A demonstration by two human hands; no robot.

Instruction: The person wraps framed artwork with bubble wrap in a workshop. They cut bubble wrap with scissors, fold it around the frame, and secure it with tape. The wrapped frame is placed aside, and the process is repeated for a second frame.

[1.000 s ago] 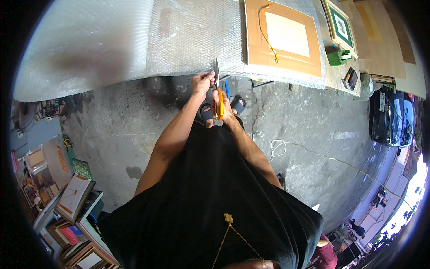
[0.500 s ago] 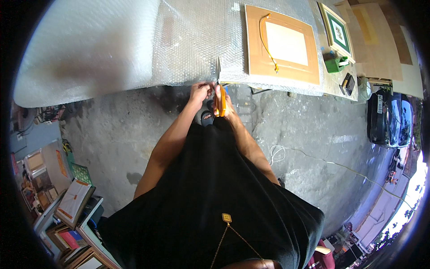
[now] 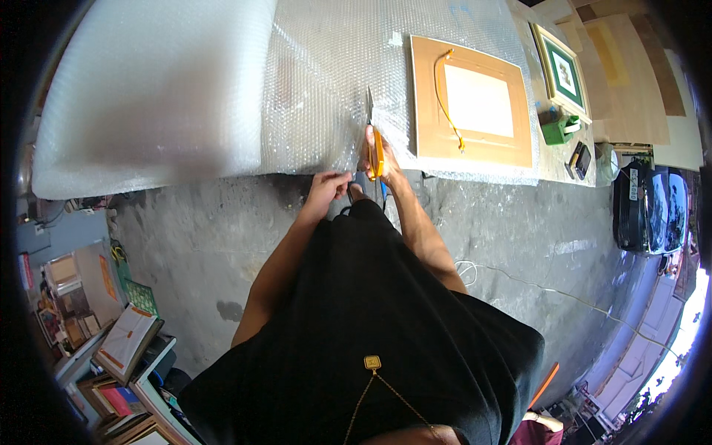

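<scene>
A pair of scissors with orange handles (image 3: 378, 153) is in my right hand (image 3: 387, 165), its blades pointing away over the bubble wrap (image 3: 319, 89). The wrap is creased beside the blades. My left hand (image 3: 325, 194) is closed at the near edge of the wrap, its fingers pinching that edge to the left of the scissors. To the right, a brown-backed picture frame (image 3: 428, 133) with a pale centre panel lies on the wrap. A yellow cord (image 3: 439, 95) stretches across its back.
A thick roll of bubble wrap (image 3: 156, 96) fills the left of the table. Farther right are a gold-edged framed picture (image 3: 545, 52), a green tape dispenser (image 3: 558, 132) and a black object (image 3: 579, 159). A white cable (image 3: 549, 287) crosses the floor. A person's maroon sleeve (image 3: 530, 432) shows lower right.
My right hand has moved forward with the scissors, farther over the wrap. The left hand stays near the table edge, now farther from the right. The whole view has shifted slightly.
</scene>
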